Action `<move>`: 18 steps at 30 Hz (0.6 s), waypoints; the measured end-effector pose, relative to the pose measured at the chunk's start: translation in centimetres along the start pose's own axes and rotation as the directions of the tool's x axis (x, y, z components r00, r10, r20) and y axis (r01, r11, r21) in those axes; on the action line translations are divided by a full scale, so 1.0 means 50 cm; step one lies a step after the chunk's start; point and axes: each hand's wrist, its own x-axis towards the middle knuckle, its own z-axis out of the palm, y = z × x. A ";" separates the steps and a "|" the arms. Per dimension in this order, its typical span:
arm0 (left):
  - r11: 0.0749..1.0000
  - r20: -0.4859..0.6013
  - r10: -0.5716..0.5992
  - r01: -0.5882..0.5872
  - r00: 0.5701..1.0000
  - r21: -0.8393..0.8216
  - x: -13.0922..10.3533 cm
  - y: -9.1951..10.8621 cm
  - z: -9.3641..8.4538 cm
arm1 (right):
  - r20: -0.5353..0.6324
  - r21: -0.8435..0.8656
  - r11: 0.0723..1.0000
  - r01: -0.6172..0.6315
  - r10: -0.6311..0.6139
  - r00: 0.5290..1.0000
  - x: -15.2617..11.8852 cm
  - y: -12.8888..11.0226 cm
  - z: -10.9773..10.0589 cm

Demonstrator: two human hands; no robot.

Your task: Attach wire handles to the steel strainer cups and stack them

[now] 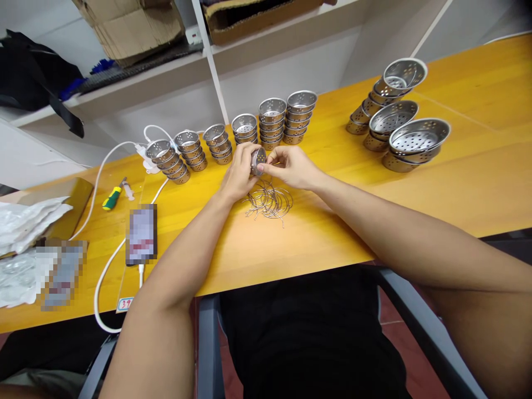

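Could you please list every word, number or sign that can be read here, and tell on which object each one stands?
"39", as far as it shows: in red on the small blue-edged label near the table edge; the left arm may hide more.
Phone screen: pixelated, unreadable.
Pixelated patch at far left: unreadable.
Held metal cup: no lettering visible.

The left hand's grip holds a cup; the right hand's grip apparently touches it, near wires on the bench.
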 end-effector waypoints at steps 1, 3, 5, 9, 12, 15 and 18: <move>1.000 -0.007 0.000 0.000 1.000 0.009 0.000 -0.002 0.000 | -0.010 -0.024 1.000 0.016 -0.017 1.000 0.000 0.003 -0.001; 1.000 -0.032 -0.015 0.016 0.999 0.027 -0.002 -0.008 0.000 | -0.061 -0.096 0.994 0.052 -0.058 0.996 0.001 0.010 -0.008; 0.998 -0.070 -0.048 0.050 0.996 0.024 -0.003 -0.018 -0.001 | -0.115 -0.170 0.983 0.063 -0.083 0.990 0.002 0.018 -0.019; 0.988 -0.166 -0.157 0.155 0.974 -0.025 -0.005 -0.045 0.001 | 0.014 -0.262 0.964 0.052 -0.050 0.999 0.001 0.027 -0.048; 0.971 -0.234 -0.241 0.235 0.942 -0.053 -0.007 -0.058 0.008 | 0.268 -0.284 0.953 0.109 -0.031 0.963 -0.004 0.023 -0.060; 0.962 -0.249 -0.271 0.257 0.930 -0.086 -0.008 -0.063 0.014 | 0.380 -0.269 0.952 0.147 -0.035 0.924 -0.008 0.015 -0.060; 0.965 -0.208 -0.253 0.230 0.945 -0.128 -0.010 -0.059 0.015 | 0.264 -0.289 0.948 0.131 -0.053 0.963 -0.008 0.008 -0.060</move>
